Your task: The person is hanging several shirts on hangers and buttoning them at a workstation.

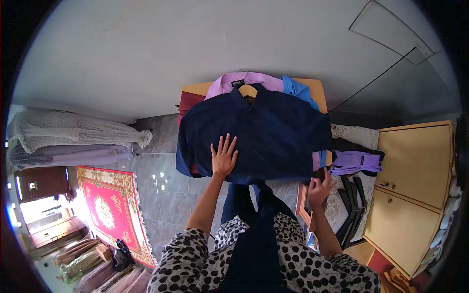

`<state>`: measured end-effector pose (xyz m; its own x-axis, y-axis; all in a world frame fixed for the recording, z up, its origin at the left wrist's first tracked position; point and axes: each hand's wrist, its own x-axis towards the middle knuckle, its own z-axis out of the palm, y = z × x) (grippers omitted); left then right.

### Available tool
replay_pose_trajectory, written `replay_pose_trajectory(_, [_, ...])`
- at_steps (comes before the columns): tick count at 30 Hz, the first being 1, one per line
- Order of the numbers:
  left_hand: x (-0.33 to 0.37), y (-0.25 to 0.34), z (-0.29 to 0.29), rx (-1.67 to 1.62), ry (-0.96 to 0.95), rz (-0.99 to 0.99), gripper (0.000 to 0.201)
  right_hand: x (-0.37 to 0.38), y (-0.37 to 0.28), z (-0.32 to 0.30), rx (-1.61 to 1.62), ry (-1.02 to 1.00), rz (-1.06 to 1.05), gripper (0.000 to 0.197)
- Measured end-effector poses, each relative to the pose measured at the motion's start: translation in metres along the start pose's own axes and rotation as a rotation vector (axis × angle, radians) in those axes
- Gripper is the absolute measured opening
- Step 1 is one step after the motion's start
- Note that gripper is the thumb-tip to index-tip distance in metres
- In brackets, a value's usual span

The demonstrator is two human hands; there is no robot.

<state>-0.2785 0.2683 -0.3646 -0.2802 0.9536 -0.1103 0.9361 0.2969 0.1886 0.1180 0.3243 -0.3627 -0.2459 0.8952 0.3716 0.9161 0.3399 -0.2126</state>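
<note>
A navy long-sleeved shirt [273, 132] lies spread front-up over a small wooden table, its collar away from me and a wooden hanger [248, 91] in the neck. My left hand [224, 158] rests flat on the shirt's left front, fingers spread. At the shirt's lower right corner, my right hand [320, 189] has its fingers curled near the hem and sleeve end. What is between those fingers, if anything, is too small to tell. Under the navy shirt, a pink shirt [224, 83], a blue shirt [298, 90] and a dark red garment [189, 102] stick out.
The wooden table [316, 93] stands against a pale wall. To the right, a patterned cloth [339, 207] bears a folded purple garment [359, 161] and black hangers [352, 205] beside a yellow cabinet [415, 166]. Lace garments [73, 134] hang at left, above a red rug [110, 200].
</note>
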Motion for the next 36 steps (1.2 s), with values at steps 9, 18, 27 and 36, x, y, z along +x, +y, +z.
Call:
replay_pose_trajectory(9, [-0.002, 0.006, -0.017, -0.027, 0.066, 0.004, 0.057, 0.031, -0.03, -0.006, 0.096, -0.188, -0.073, 0.033])
replay_pose_trajectory(18, [0.021, 0.02, -0.01, -0.069, -0.042, -0.161, 0.057, 0.092, -0.161, 0.084, 0.096, -0.433, -0.297, 0.057])
replay_pose_trajectory(27, [-0.002, -0.04, -0.011, -0.068, 0.047, -0.206, 0.058, 0.105, -0.111, 0.089, 0.007, -0.352, -0.248, 0.059])
replay_pose_trajectory(36, [0.002, -0.055, -0.02, -0.05, 0.169, -0.199, 0.061, 0.119, -0.102, 0.094, -0.056, -0.295, -0.242, 0.058])
